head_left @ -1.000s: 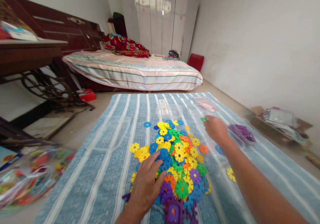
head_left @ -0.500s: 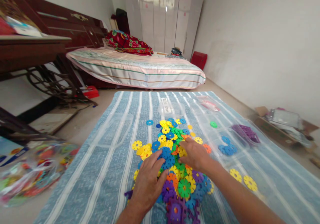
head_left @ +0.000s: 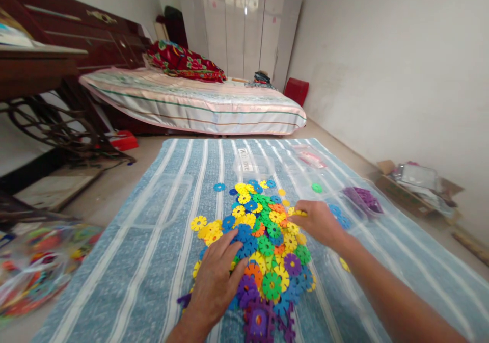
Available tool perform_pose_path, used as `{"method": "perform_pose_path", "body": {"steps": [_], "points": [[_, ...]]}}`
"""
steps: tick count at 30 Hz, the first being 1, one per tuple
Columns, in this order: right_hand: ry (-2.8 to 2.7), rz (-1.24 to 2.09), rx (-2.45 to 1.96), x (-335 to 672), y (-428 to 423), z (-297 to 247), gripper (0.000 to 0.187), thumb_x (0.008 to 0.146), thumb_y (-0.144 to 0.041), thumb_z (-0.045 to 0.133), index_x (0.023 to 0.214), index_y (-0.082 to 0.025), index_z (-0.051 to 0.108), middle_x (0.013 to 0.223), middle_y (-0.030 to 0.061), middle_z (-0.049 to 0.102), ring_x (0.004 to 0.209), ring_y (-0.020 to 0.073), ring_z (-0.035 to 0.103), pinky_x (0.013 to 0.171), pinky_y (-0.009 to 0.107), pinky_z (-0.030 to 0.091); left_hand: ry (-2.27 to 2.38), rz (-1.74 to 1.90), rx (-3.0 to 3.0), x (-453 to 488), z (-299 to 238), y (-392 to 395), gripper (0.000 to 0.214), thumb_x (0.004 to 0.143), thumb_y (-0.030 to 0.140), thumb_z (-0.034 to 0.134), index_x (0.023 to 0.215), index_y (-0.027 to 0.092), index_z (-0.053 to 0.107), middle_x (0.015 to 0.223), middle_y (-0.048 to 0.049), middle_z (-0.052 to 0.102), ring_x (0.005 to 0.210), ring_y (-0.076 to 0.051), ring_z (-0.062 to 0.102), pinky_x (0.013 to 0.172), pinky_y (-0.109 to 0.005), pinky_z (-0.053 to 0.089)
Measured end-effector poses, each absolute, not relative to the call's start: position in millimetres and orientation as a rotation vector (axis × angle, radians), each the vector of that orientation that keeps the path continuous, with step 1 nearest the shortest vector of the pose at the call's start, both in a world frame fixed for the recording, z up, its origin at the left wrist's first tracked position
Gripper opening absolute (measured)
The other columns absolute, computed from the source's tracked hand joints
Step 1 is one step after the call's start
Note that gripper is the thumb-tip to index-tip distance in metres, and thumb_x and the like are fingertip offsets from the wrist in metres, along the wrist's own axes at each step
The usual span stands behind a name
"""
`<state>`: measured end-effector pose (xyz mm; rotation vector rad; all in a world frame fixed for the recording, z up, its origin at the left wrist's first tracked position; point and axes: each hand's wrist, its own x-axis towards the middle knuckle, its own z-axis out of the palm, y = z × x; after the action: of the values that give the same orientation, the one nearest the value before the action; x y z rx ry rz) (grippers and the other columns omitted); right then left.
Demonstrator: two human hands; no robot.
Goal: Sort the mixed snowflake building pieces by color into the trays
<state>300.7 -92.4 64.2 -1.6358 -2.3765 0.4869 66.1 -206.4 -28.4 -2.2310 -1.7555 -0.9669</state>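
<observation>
A heap of notched plastic discs (head_left: 273, 231) in yellow, blue, green, orange and purple spreads over the striped cloth in front of me. My left hand (head_left: 214, 269) lies open on the heap's left side, its fingertips at some blue discs (head_left: 244, 241). Over the heap's right edge, my right hand (head_left: 319, 220) pinches a yellow disc (head_left: 300, 212), seen nearly edge-on. The undersides of my right fingers are hidden. At the near end of the heap sits a purple square piece (head_left: 259, 320) with notched sides.
Clear plastic tubs stand to the right, one holding purple pieces (head_left: 362, 201), another blue discs (head_left: 340, 215). A clear container (head_left: 156, 200) lies at left. Bagged colourful pieces (head_left: 42, 271) are on the floor at left; a cardboard box (head_left: 414, 192) is at right.
My right hand has lifted off the heap and moved toward its right edge with a yellow disc between the fingers. My left hand stays on the heap. The view has turned slightly right.
</observation>
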Motion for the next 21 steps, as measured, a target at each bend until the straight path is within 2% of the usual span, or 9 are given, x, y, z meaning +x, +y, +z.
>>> {"method": "perform_pose_path", "body": {"steps": [4, 7, 10, 15, 21], "points": [[-2.379, 0.372, -1.678, 340, -78, 92, 0.022, 0.077, -0.036, 0.054, 0.064, -0.020, 0.061, 0.057, -0.0007, 0.056, 0.057, 0.0130, 0.050, 0.052, 0.023, 0.028, -1.759, -0.991, -2.227, 66, -29, -206, 0.024, 0.081, 0.035, 0.052, 0.100, 0.020, 0.060, 0.119, -0.0097, 0.060, 0.107, -0.024, 0.057, 0.089, -0.042, 0.048], [-2.579, 0.411, -1.749, 374, -86, 101, 0.018, 0.071, -0.034, 0.061, 0.059, -0.020, 0.062, 0.057, -0.0003, 0.057, 0.055, 0.0130, 0.051, 0.052, 0.025, 0.028, -1.772, -1.009, -2.228, 66, -29, -205, 0.025, 0.081, 0.036, 0.052, 0.100, 0.021, 0.060, 0.119, -0.0089, 0.060, 0.108, -0.024, 0.057, 0.090, -0.042, 0.048], [-2.666, 0.379, -1.952, 392, -98, 100, 0.013, 0.065, -0.035, 0.068, 0.070, -0.023, 0.067, 0.064, 0.0017, 0.063, 0.058, 0.0152, 0.055, 0.053, 0.026, 0.028, -1.775, -0.998, -2.229, 65, -29, -205, 0.025, 0.081, 0.036, 0.052, 0.099, 0.021, 0.060, 0.119, -0.0087, 0.060, 0.107, -0.024, 0.057, 0.090, -0.041, 0.048], [-2.659, 0.291, -1.780, 354, -107, 92, 0.017, 0.079, -0.035, 0.054, 0.076, -0.024, 0.067, 0.070, 0.0015, 0.066, 0.064, 0.0150, 0.057, 0.055, 0.026, 0.029, -1.753, -0.972, -2.228, 64, -30, -204, 0.025, 0.082, 0.035, 0.052, 0.100, 0.020, 0.060, 0.119, -0.0097, 0.060, 0.108, -0.024, 0.057, 0.090, -0.040, 0.048], [-2.676, 0.363, -1.576, 288, -88, 70, 0.021, 0.080, -0.029, 0.051, 0.093, -0.024, 0.066, 0.088, 0.0027, 0.069, 0.080, 0.0179, 0.061, 0.062, 0.025, 0.035, -1.767, -1.001, -2.213, 64, -30, -204, 0.024, 0.081, 0.036, 0.053, 0.099, 0.022, 0.061, 0.118, -0.0084, 0.061, 0.106, -0.024, 0.058, 0.089, -0.041, 0.049]]}}
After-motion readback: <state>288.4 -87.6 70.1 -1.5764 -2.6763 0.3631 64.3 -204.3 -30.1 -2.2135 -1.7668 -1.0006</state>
